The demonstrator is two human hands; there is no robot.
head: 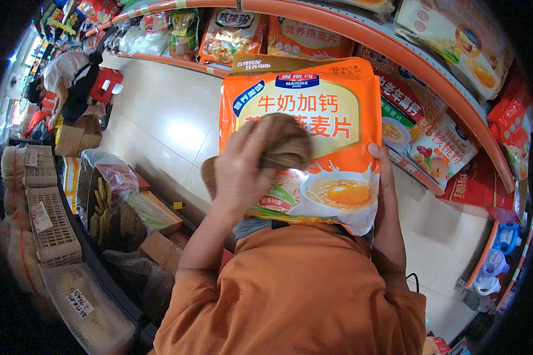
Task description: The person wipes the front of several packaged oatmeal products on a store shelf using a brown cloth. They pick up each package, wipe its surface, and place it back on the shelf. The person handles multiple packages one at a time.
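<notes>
An orange bag of oatmeal [337,159] is held up in front of my body, its printed front facing me. My left hand [244,166] grips a bunched brown cloth [286,142], which lies against the middle of the bag's front. Motion blurs both the hand and the cloth. At the bag's right edge, my right hand [384,166] clasps the side, thumb on the front and the other fingers hidden behind. The bag's lower edge hangs near my waist.
Curving around the front and right, a store shelf [359,33] with an orange edge carries bagged cereals [233,35]. Plastic baskets [55,222] and open cartons [155,208] stand at left. Farther off, a person [66,80] bends over boxes. Tiled floor [160,106] lies between.
</notes>
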